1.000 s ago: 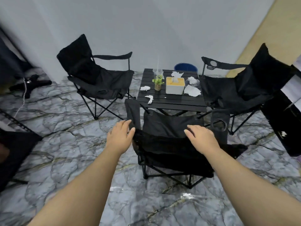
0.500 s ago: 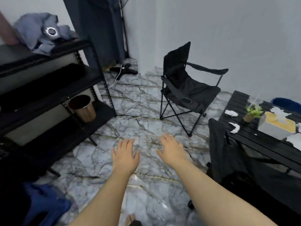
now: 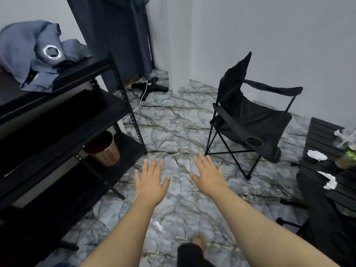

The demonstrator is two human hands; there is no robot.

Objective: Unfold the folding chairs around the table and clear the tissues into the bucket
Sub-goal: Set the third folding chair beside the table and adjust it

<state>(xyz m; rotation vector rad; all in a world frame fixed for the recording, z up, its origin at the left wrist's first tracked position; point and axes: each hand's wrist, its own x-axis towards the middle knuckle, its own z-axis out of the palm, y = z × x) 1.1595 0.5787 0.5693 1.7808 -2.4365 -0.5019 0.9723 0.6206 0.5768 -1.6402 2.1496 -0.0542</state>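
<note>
My left hand [image 3: 150, 182] and my right hand [image 3: 209, 175] are stretched out flat over the marble floor, fingers apart, holding nothing. A copper-coloured bucket [image 3: 105, 150] stands on the bottom board of a black shelf at the left, ahead of my left hand. An unfolded black folding chair [image 3: 250, 120] stands by the wall at the right. The black slatted table [image 3: 323, 132] is at the right edge with two crumpled white tissues [image 3: 316, 155] [image 3: 330, 181] on it. Another black chair [image 3: 327, 218] shows partly at the lower right.
The black metal shelf unit [image 3: 63, 116] fills the left side, with grey cloth [image 3: 36, 53] on top. A fan base [image 3: 149, 86] with a white cable lies in the corner beside a dark curtain. A small potted plant [image 3: 348, 157] stands on the table. My foot [image 3: 199, 241] shows below.
My view has swung left from the table and chairs to the shelf and bucket. My hands have left the near chair's back and now hover open over the floor.
</note>
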